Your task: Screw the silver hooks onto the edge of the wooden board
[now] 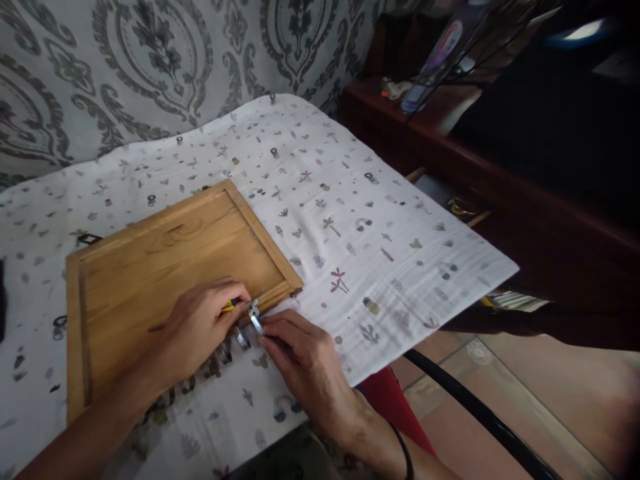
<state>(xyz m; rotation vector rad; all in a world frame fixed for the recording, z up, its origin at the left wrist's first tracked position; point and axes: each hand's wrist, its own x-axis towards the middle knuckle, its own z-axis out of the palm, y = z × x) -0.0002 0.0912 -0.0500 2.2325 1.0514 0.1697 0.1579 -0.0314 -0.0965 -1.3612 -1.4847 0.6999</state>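
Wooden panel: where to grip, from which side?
Probably the right frame strip, mid-length, from the right: the wooden panel lies flat, that straight edge is free of hands, while the left hand and metal pieces crowd the near side.

grey damask-patterned backdrop (230, 60) | dark reddish-brown furniture (530, 233), right | tiled floor (540, 387)

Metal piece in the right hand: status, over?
Right hand pinching metal piece by wooden panel. Left hand gripping yellow object. More metal pieces close by.
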